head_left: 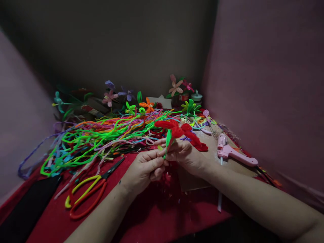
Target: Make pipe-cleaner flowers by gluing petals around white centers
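Observation:
A red pipe-cleaner flower [178, 131] with a green piece on its stem is held up at the middle of the view. My left hand [149, 163] pinches the lower green stem between thumb and fingers. My right hand [186, 155] closes around the flower just under its petals, its fingertips close to those of the left. The petals spread above the right hand and droop toward the right. Part of the stem is hidden by my fingers.
Scissors [88, 195] with red and yellow handles lie at left, near a black flat object [32, 206]. Loose pipe cleaners [101, 138] heap behind. A pink glue gun [235, 153] rests on cardboard [210, 148] at right. Finished flowers [176, 87] stand along the back.

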A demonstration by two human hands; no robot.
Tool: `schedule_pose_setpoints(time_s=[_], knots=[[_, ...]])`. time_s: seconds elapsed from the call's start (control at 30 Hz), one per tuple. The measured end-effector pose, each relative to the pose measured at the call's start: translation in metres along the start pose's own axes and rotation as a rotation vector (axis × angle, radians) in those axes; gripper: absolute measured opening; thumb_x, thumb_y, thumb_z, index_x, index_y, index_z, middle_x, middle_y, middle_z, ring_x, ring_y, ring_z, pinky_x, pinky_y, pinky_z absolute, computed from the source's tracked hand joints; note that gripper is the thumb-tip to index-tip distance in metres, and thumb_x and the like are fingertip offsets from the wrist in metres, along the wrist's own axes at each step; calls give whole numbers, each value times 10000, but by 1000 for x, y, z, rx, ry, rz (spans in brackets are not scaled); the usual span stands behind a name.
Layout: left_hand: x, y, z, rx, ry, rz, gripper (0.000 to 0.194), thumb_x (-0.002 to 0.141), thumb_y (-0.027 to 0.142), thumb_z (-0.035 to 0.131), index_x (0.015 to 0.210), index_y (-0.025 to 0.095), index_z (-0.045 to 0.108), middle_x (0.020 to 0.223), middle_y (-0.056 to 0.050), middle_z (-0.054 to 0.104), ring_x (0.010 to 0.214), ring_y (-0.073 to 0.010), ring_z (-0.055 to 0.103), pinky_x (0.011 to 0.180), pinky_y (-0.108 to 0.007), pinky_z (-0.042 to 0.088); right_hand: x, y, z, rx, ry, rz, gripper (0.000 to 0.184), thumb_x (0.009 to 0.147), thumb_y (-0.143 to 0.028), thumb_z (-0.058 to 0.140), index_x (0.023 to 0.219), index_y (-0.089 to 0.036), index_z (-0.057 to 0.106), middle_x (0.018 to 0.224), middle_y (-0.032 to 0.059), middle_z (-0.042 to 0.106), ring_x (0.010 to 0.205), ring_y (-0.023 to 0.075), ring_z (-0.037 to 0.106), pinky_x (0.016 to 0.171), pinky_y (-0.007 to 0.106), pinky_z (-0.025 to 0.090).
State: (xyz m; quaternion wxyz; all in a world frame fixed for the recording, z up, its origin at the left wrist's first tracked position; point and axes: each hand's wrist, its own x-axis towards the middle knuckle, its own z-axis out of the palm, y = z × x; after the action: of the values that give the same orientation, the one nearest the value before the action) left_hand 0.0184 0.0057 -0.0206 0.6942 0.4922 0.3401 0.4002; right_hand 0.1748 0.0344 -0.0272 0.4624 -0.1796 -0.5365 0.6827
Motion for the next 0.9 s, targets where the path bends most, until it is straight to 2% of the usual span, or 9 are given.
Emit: schedule_pose_setpoints(time_s=[0.1, 0.2, 0.3, 0.37, 0.47, 0.57, 0.63, 0.77, 0.9], knots=[[-1, 0, 4, 315, 133, 137, 209, 842, 308, 511, 714, 156, 575, 495, 55, 405, 430, -59, 308, 424, -198, 242, 0, 0, 3, 17, 124, -22, 92, 628, -268, 767, 705, -228, 735, 771, 7, 701, 776, 179, 630, 762, 337, 469], [-1, -7, 6, 857, 319, 476, 152, 862, 233, 480, 864, 153, 610, 667, -3, 564, 592, -108, 509, 564, -222, 393, -1, 3, 5, 19, 242, -37, 140, 609, -238, 774, 744, -234, 738, 738, -3, 702, 750, 175, 630, 750, 326, 467], [0, -16, 4, 1288, 378, 770, 190, 856, 181, 491, 1017, 120, 574, 832, -72, 645, 758, -159, 602, 700, -256, 443, -2, 7, 7, 54, 317, -40, 160, 607, -243, 769, 763, -224, 740, 706, -4, 701, 716, 173, 627, 748, 327, 460], [1, -20, 1, 1463, 412, 844, 157, 855, 181, 499, 973, 111, 575, 777, -72, 644, 706, -165, 607, 662, -259, 446, -3, 9, 8, 43, 331, -26, 144, 628, -262, 752, 761, -208, 740, 703, 6, 701, 704, 176, 622, 751, 338, 456], [1, -21, -4, 1576, 438, 851, 122, 861, 164, 472, 813, 134, 580, 633, -35, 594, 574, -151, 568, 568, -255, 419, -2, 11, 10, 17, 304, -27, 150, 663, -278, 726, 792, -203, 736, 755, 19, 708, 754, 190, 624, 799, 368, 451], [0, -20, -6, 1514, 418, 836, 173, 858, 118, 430, 790, 142, 586, 621, -28, 585, 562, -137, 554, 559, -243, 410, -1, 11, 12, -1, 292, -53, 157, 657, -307, 728, 788, -220, 731, 806, 17, 711, 843, 211, 625, 848, 387, 448], [-1, -17, -5, 1371, 400, 771, 185, 854, 115, 419, 822, 150, 598, 651, -22, 597, 569, -117, 544, 563, -224, 409, -1, 11, 13, -15, 291, -47, 159, 667, -314, 719, 800, -228, 729, 810, 13, 711, 859, 212, 625, 853, 387, 452], [-3, -9, 3, 884, 365, 423, 177, 860, 239, 464, 768, 172, 600, 560, 33, 517, 486, -76, 448, 489, -189, 375, -4, 10, 9, -41, 279, -9, 150, 656, -263, 736, 802, -229, 731, 788, 10, 707, 819, 201, 626, 804, 360, 471], [-4, 0, 6, 397, 294, 133, 173, 797, 312, 560, 718, 160, 588, 494, 54, 487, 416, -65, 426, 411, -180, 355, -6, 8, 7, -22, 141, -39, 194, 707, -296, 701, 895, -247, 712, 838, 3, 703, 839, 198, 626, 795, 357, 479]])
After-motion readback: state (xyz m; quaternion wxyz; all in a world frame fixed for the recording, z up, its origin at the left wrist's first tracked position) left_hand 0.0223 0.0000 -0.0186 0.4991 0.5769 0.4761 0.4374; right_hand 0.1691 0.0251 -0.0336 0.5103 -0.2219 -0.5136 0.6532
